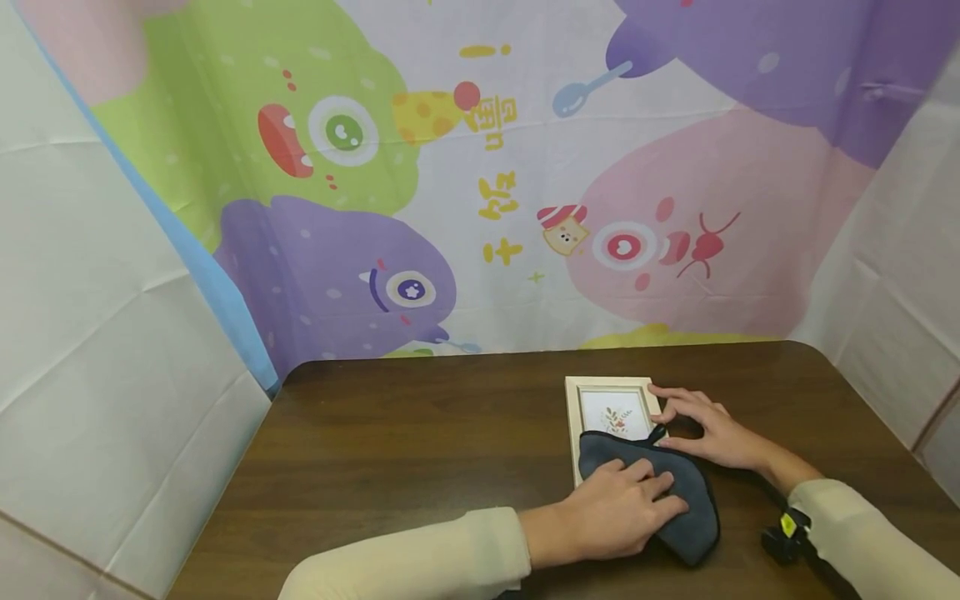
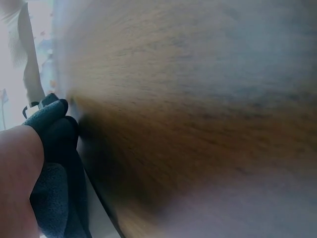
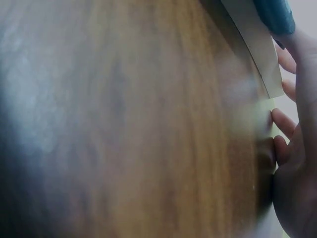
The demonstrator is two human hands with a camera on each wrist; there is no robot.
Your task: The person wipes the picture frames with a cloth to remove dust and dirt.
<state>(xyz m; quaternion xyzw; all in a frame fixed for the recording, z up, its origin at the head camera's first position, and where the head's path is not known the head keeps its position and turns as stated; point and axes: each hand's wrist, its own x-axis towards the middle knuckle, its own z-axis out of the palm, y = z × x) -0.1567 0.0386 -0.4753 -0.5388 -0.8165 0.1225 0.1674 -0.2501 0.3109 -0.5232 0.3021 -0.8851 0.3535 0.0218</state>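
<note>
A cream picture frame point(image 1: 572, 417) with a small plant print lies on the brown table, its lower part covered by a dark grey cleaning cloth point(image 1: 693, 521). Black edging and a small loop trim this rounded cloth. My left hand point(image 1: 618, 508) holds the cloth from above with bent fingers, over the frame's lower part. At the frame's upper right, my right hand point(image 1: 712, 433) grips the edge, fingertips by the corner and thumb lower down near the loop. The right wrist view shows the frame's pale side point(image 3: 257, 44) by the fingers; the left wrist view shows the cloth point(image 2: 62, 144) bunched before the hand.
The wooden table point(image 1: 375, 450) reaches back to a cartoon-printed curtain point(image 1: 510, 167). Pale hangings close in the left and right sides. A black strap device with a yellow mark point(image 1: 786, 533) sits at the right wrist.
</note>
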